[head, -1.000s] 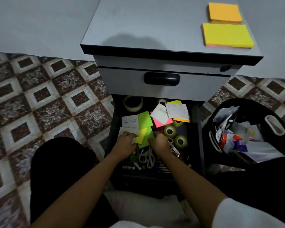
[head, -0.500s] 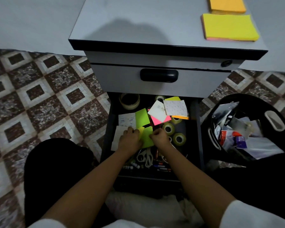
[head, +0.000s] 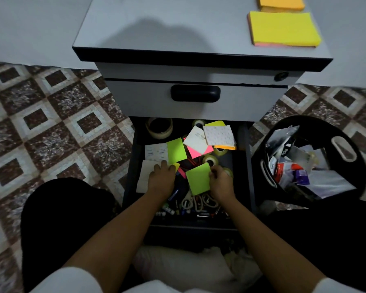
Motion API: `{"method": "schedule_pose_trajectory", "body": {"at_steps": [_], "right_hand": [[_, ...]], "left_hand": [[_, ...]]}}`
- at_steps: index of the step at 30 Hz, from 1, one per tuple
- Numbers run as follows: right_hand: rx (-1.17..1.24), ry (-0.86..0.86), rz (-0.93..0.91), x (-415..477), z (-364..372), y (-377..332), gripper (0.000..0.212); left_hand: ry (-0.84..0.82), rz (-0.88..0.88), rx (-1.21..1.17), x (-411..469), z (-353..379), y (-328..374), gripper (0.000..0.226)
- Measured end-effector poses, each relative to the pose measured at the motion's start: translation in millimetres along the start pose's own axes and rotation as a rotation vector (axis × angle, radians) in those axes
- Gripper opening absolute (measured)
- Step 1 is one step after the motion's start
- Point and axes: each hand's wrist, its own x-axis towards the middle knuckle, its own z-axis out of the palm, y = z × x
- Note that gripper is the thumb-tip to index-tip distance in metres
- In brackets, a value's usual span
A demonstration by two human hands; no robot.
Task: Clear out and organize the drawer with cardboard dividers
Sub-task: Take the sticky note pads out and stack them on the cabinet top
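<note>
The open drawer (head: 246,157) lies crammed with stationery. The left hand (head: 162,178) rests on white papers (head: 143,176); its grip is unclear. The right hand (head: 221,185) pinches the right edge of the green sticky pad (head: 198,178), which lies between both hands, long axis pointing away.

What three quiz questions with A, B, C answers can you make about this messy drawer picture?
1. Beside the cabinet, the bin stands: A on its left; B on its right; C on top.
2. The pad in the right hand is: A green; B blue; C white.
3. The upper drawer is: A shut; B wide open; C taken out.
Answers: B, the bin is on the right hand's side; A, the grip pinches bright green paper; A, its front sits flush under the cabinet top.
</note>
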Motion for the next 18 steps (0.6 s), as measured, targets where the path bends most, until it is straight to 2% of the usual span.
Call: {"method": "schedule_pose_trajectory", "body": {"at_steps": [7,11,14,18], "right_hand": [[0.025,-0.030,0.045,-7.3,-5.2,2.7,0.035],[0.014,0.018,-0.028,-11.4,-10.6,3.1,0.035],[0.033,0.045,-0.061,-13.7,-13.1,7.1,0.036],[0.098,0.064,-0.033,-16.9,-18.6,8.4,0.036]], "left_hand": [[0.060,-0.021,-0.040,-8.7,-11.7,-1.7,0.034],[0.209,-0.090,-0.212,-20.5,-28.1,-3.4,0.030],[0.273,-0.149,-0.472,-26.5,-35.2,-5.4,0.018],[0.141,-0.253,-0.978,-23.3,-30.9,-5.9,0.008]]}}
